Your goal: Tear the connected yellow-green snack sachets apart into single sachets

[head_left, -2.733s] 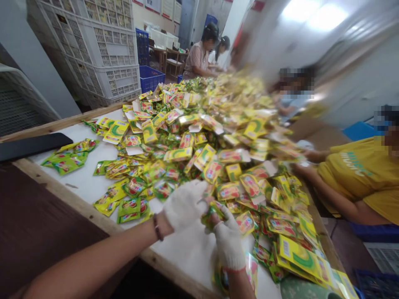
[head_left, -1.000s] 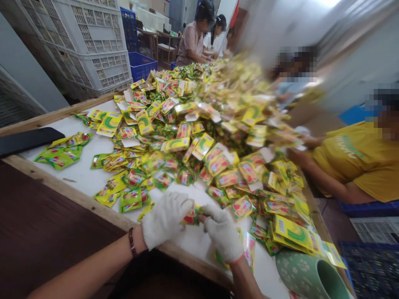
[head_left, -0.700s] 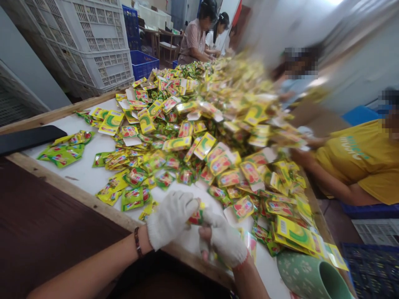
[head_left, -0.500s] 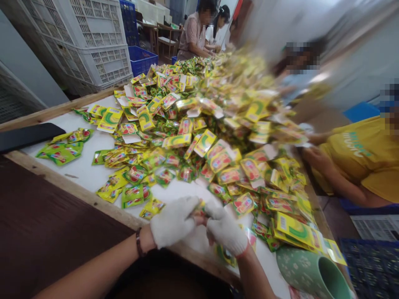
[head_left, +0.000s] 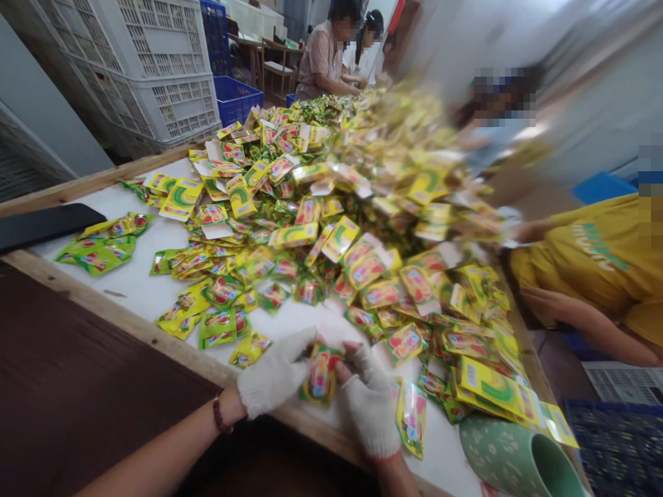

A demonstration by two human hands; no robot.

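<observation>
Head view: the left hand [head_left: 274,378] and right hand [head_left: 371,407] grasp a packet [head_left: 323,376], perhaps several stacked, between them, over the table [head_left: 139,288] near its edge. Only this is in hand; the heap [head_left: 311,235] ahead lies loose, some boxes [head_left: 417,284] with flaps [head_left: 218,230] open.

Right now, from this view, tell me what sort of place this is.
Probably a small packing workshop: a large wood-edged table is heaped with bright printed packets and small cartons, white plastic crates are stacked beyond it, and several other people are gathered around the heap.
</observation>
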